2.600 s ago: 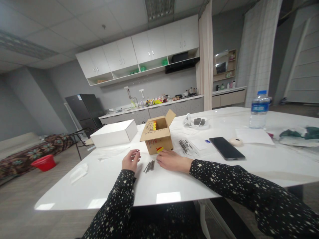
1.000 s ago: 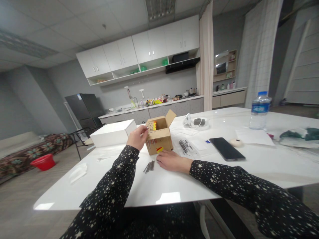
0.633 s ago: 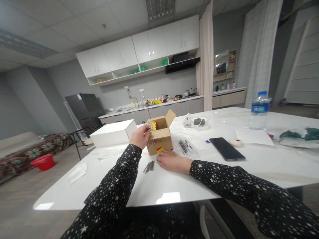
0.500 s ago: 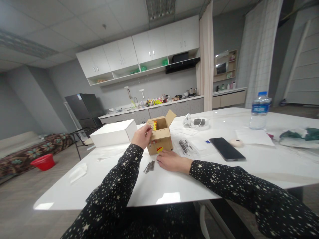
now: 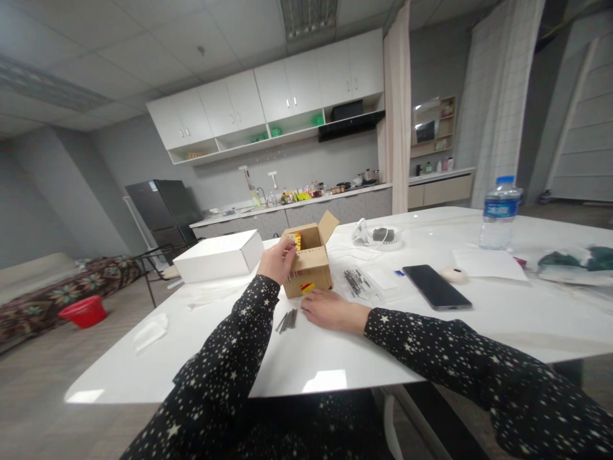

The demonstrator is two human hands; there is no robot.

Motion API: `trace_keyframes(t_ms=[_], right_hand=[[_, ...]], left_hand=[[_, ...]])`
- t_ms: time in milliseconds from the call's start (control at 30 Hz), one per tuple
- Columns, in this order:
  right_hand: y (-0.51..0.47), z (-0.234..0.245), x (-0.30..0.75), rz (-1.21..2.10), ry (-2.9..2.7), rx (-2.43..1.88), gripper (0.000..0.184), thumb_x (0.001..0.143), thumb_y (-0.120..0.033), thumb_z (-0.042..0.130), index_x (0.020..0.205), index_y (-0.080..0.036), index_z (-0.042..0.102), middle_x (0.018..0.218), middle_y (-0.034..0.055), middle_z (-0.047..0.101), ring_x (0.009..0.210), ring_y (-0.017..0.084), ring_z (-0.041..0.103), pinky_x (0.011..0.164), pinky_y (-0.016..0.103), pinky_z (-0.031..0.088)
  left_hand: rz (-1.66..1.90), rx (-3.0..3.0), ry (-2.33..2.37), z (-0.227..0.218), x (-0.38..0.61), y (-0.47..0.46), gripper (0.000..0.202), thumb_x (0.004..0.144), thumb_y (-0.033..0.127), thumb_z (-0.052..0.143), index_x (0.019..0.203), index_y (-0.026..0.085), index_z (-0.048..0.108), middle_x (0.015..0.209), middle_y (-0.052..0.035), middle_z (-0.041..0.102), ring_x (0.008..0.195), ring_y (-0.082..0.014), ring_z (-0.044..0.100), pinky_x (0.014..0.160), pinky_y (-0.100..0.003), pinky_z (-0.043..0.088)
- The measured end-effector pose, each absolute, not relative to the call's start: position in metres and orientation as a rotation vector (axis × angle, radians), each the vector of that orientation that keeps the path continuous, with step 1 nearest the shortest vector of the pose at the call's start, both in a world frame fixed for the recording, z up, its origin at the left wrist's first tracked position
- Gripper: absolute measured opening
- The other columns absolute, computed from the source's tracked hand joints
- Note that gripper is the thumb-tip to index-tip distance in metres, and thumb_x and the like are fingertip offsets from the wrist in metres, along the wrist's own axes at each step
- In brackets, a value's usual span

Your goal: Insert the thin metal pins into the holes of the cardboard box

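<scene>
A brown cardboard box [image 5: 311,286] stands on the white table with a top flap raised at the back right. At its left front top edge my left hand [image 5: 278,260] is closed in a pinch; what the fingers hold is too small to make out. A row of small dark marks runs along that top flap, and thin metal pins hang down the front at left. My right hand [image 5: 332,312] lies flat on the table, fingertips close to the box's lower front. Left of those fingertips is a small pile of grey nails [image 5: 287,320].
A clear bag of nails [image 5: 357,283] lies right of the box, then a black phone [image 5: 437,287] and a water bottle [image 5: 499,217]. A white box [image 5: 215,255] stands at left. Behind are a white round device [image 5: 390,239] and its cable. A crumpled tissue [image 5: 151,332] lies near the left edge.
My left hand has shifted slightly to the right along the box's top edge, still pinched. My right hand and the nail pile stay in place.
</scene>
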State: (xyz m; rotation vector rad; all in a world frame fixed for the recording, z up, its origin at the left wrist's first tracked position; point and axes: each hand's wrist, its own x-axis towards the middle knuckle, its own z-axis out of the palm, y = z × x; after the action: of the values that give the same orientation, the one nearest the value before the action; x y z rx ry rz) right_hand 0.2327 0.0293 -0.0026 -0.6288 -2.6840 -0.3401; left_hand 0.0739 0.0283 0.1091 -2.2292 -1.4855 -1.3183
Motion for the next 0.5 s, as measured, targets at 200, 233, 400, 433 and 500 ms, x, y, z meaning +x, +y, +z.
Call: trace_keyframes(t_ms=[200,233,400,433,500], right_hand=[[0.0273,-0.0002,0.2329,-0.307,-2.707,-0.637,0.028,0.096,-0.024,0.038,0.094,-0.012,0.063,0.093,0.0117,0.062,0.089,0.02,0.057,0.083,0.034,0.042],[0.027,0.0001,0.2331,-0.308,-2.705,-0.634,0.028,0.096,-0.024,0.037,0.094,-0.012,0.063,0.093,0.0118,0.062,0.089,0.021,0.057,0.083,0.034,0.042],[0.0261,0.0005,0.2339,-0.316,-2.698,-0.644,0.031,0.097,-0.026,0.035,0.094,-0.012,0.063,0.092,0.012,0.062,0.088,0.021,0.058,0.082,0.034,0.043],[0.0259,0.0007,0.234,-0.317,-2.701,-0.643,0.031,0.097,-0.026,0.035,0.094,-0.012,0.063,0.093,0.0123,0.062,0.088,0.021,0.058,0.082,0.034,0.043],[0.0251,0.0016,0.2342,-0.32,-2.706,-0.638,0.03,0.097,-0.025,0.036,0.094,-0.012,0.063,0.093,0.013,0.062,0.088,0.021,0.058,0.082,0.034,0.043]], left_hand=[[-1.392,-2.229,-1.51,0.1083,0.0761,0.0324,0.017,0.083,0.032,0.052,0.092,0.02,0.06,0.084,-0.0034,0.071,0.07,-0.0147,0.068,0.072,-0.027,0.055],[-1.4,-2.228,-1.517,0.1084,0.0759,0.0332,0.017,0.083,0.032,0.052,0.092,0.02,0.06,0.083,-0.0033,0.071,0.07,-0.0147,0.068,0.071,-0.027,0.055],[-1.448,-2.235,-1.556,0.1095,0.0723,0.0349,0.015,0.081,0.032,0.055,0.088,0.02,0.06,0.083,-0.0033,0.071,0.072,-0.0154,0.068,0.071,-0.027,0.055],[-1.449,-2.23,-1.567,0.1099,0.0716,0.0346,0.015,0.08,0.032,0.055,0.088,0.02,0.06,0.083,-0.0033,0.071,0.072,-0.0156,0.068,0.072,-0.028,0.055],[-1.437,-2.215,-1.59,0.1109,0.0706,0.0336,0.014,0.079,0.031,0.056,0.088,0.02,0.06,0.083,-0.0029,0.072,0.074,-0.0161,0.068,0.075,-0.029,0.054]])
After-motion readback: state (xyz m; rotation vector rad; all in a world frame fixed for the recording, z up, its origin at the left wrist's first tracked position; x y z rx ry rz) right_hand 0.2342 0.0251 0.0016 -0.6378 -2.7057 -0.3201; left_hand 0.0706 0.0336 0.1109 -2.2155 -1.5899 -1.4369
